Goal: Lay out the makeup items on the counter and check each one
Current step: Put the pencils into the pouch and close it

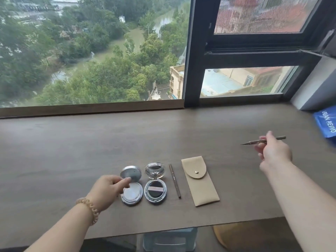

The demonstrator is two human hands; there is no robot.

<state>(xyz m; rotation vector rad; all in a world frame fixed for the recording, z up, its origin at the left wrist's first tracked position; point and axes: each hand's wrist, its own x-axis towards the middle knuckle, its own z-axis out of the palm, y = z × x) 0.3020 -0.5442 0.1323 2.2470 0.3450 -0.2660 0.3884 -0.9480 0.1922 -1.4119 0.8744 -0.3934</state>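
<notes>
Four items lie in a row near the table's (54, 142) front edge. From left: a silver compact (131, 186), lid open; a second open compact (155, 182) with a dark insert; a capped brown pencil (175, 180); a beige snap pouch (199, 180).

The left hand (107, 190) rests at the first compact, fingers loosely curled, one fingertip touching the hinge area; it is not clamped on anything.

The right hand (274, 150) is raised above the table towards the right edge, pinched on an uncapped liner pen (261, 141), tip pointing left. A blue bag (327, 124) sits at the far right corner.

Assessment: the pen is light, stiff and slim; its fine tip looks fragile, so grip mid-barrel. The compacts look rigid, smooth, probably slippery; hold by the rim, sparing the hinge.
</notes>
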